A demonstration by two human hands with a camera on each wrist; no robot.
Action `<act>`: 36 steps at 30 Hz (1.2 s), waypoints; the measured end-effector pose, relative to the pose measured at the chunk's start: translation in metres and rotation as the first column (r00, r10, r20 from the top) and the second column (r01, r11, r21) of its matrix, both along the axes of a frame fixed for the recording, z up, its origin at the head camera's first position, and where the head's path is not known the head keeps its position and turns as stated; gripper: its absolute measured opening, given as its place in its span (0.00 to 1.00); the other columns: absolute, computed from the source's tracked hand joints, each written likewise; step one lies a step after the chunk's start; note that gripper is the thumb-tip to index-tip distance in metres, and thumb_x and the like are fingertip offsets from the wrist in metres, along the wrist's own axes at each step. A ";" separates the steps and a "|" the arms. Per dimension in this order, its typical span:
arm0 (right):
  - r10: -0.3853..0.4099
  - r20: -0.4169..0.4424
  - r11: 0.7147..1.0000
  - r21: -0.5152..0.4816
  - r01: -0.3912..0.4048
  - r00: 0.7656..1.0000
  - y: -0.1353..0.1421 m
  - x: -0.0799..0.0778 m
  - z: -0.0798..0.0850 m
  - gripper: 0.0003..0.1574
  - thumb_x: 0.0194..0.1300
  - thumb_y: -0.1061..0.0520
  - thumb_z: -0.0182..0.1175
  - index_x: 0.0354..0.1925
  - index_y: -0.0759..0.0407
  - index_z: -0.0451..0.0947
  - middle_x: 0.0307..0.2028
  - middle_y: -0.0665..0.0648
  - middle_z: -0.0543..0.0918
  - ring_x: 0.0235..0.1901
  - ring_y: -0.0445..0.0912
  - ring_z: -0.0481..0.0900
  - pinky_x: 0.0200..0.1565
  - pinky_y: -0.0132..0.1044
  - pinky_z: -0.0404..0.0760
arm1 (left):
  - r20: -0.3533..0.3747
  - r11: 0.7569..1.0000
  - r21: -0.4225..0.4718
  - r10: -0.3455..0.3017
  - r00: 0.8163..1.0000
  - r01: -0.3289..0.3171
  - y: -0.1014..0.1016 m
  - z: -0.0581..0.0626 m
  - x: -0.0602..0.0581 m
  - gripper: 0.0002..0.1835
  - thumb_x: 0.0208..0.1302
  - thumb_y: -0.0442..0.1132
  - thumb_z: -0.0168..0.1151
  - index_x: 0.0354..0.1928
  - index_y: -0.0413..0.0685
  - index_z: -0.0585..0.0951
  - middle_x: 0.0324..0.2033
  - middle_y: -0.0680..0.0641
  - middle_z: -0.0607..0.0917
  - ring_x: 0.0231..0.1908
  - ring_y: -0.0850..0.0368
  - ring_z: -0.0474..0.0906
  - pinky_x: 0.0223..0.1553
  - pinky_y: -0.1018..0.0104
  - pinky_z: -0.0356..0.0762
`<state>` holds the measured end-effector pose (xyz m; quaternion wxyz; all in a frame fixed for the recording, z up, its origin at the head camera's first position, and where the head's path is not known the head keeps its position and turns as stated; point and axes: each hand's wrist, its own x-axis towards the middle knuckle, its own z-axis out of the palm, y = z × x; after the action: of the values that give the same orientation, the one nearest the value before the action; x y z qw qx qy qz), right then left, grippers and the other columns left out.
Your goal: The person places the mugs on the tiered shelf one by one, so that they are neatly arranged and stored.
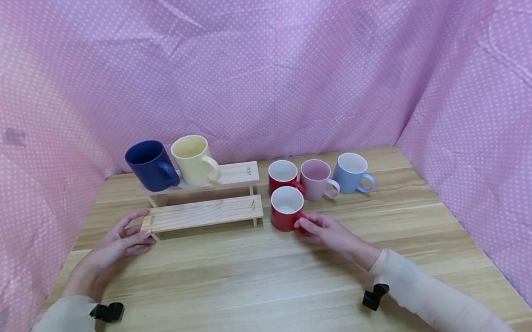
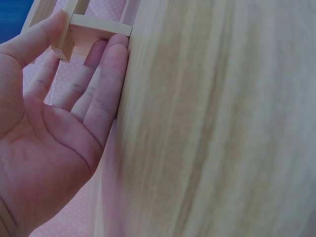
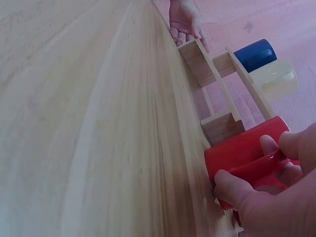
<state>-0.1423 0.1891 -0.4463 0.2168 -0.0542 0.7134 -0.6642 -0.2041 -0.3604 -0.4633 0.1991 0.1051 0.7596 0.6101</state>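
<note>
My right hand point(image 1: 327, 233) grips the handle of a red mug point(image 3: 234, 153) with a white inside. The mug is upright beside the right end of the lower wooden shelf point(image 1: 205, 213); whether its base touches the table is unclear. In the right wrist view, fingers and thumb curl round the handle. My left hand point(image 1: 117, 242) holds the left end of that lower shelf, thumb and fingers spread about its corner; the left wrist view shows them at the board edge and the leg point(image 2: 96, 27). Behind, on the upper shelf point(image 1: 234, 173), stand a dark blue mug point(image 1: 149, 168) and a pale yellow mug point(image 1: 192, 163).
Close behind the held mug stands another red mug point(image 1: 279, 181). A pink mug point(image 1: 315, 183) and a light blue mug point(image 1: 349, 175) stand in line to its right. Pink dotted cloth point(image 1: 260, 75) surrounds the wooden table point(image 1: 237, 289) at the back and sides.
</note>
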 end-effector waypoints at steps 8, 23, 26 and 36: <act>-0.093 0.077 0.992 -0.077 0.099 0.993 -0.005 0.005 -0.001 0.23 0.77 0.54 0.57 0.59 0.71 0.76 0.56 0.61 0.78 0.63 0.57 0.72 0.64 0.50 0.72 | 0.000 1.000 0.002 0.003 1.000 -0.003 0.001 -0.002 0.000 0.31 0.77 0.37 0.57 0.75 0.55 0.57 0.52 0.34 0.81 0.48 0.50 0.85 0.49 0.59 0.85; -0.133 0.152 0.980 -0.130 0.154 0.979 -0.007 0.004 0.015 0.21 0.77 0.53 0.57 0.59 0.66 0.78 0.53 0.59 0.82 0.58 0.50 0.77 0.62 0.48 0.76 | -0.003 1.000 -0.001 0.007 1.000 -0.007 0.000 -0.002 0.000 0.32 0.77 0.37 0.56 0.76 0.55 0.56 0.53 0.33 0.81 0.48 0.51 0.85 0.50 0.60 0.85; -0.122 0.123 0.975 -0.170 0.142 0.985 -0.009 0.005 0.026 0.18 0.77 0.55 0.57 0.56 0.67 0.79 0.50 0.57 0.83 0.56 0.50 0.79 0.63 0.52 0.74 | 0.000 1.000 0.003 0.004 1.000 -0.004 0.001 -0.001 0.000 0.32 0.77 0.37 0.56 0.76 0.54 0.55 0.54 0.32 0.80 0.48 0.51 0.85 0.50 0.60 0.85; -0.057 -0.036 0.955 -0.294 0.044 0.998 -0.016 -0.003 0.077 0.17 0.78 0.58 0.55 0.54 0.70 0.78 0.48 0.60 0.81 0.61 0.59 0.77 0.62 0.54 0.75 | -0.003 1.000 0.002 0.002 1.000 -0.002 0.001 0.001 0.001 0.32 0.78 0.38 0.56 0.76 0.54 0.55 0.51 0.35 0.82 0.48 0.51 0.85 0.50 0.59 0.85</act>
<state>-0.1457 0.1736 -0.3698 0.1736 -0.0821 0.6129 -0.7665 -0.2027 -0.3592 -0.4623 0.1970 0.1056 0.7594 0.6110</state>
